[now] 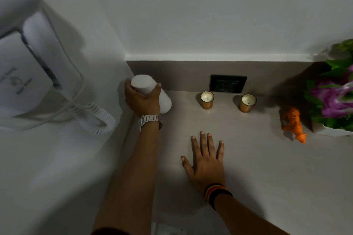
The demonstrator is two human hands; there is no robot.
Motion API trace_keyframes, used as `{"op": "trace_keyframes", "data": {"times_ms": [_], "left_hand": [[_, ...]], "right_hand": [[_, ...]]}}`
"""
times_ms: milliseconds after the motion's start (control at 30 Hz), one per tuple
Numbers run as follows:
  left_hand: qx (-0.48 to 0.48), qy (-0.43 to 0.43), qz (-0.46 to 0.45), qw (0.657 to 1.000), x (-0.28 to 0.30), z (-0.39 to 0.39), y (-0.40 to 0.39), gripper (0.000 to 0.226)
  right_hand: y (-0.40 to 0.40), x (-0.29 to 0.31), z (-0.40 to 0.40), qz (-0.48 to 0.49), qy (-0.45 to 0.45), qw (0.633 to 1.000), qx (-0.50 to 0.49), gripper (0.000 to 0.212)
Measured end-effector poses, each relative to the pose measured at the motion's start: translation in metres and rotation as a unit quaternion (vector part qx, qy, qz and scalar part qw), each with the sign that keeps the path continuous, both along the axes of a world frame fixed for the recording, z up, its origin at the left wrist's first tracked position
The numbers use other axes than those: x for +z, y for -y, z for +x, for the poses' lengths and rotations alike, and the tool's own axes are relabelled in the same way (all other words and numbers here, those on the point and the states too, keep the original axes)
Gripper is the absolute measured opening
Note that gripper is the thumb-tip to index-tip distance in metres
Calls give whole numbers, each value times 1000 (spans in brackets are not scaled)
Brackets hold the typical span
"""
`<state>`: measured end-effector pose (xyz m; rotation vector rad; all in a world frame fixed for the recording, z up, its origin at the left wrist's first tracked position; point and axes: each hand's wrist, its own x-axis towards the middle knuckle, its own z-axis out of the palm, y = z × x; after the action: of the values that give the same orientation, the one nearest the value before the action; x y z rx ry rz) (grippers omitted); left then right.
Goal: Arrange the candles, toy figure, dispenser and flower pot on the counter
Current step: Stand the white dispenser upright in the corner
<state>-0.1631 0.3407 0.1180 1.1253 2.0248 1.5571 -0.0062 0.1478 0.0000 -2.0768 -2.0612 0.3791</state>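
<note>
The left hand grips the white dispenser; set it upright, gently, near the corner. The right hand lies spread flat on the desk.

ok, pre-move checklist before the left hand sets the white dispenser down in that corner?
1. Left hand grip on the dispenser: fingers wrap its upper body. ok.
2. Dispenser upright: it looks tilted, though the wide lens may add to that. not ok.
3. Dispenser base on the counter: hidden behind the hand. cannot tell.
4. Room beside it: the two candles stand apart to the right, below the wall socket. ok.
5. Coiled cord of the wall-mounted unit hangs near the left wrist; contact unclear. cannot tell.
6. Right hand: flat and open on the counter, away from the toy figure and flower pot. ok.
</note>
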Motion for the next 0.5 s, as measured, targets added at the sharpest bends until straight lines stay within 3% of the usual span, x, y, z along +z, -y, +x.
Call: {"op": "trace_keyframes", "data": {"times_ms": [167,500], "left_hand": [[-60,-11,-30,998,-25,23,-14,113],[-12,74,-81,994,-91,18,2,91]], "right_hand": [[-1,1,0,-6,1,1000,-2,81],[0,4,-1,-5,2,1000,-3,80]]}}
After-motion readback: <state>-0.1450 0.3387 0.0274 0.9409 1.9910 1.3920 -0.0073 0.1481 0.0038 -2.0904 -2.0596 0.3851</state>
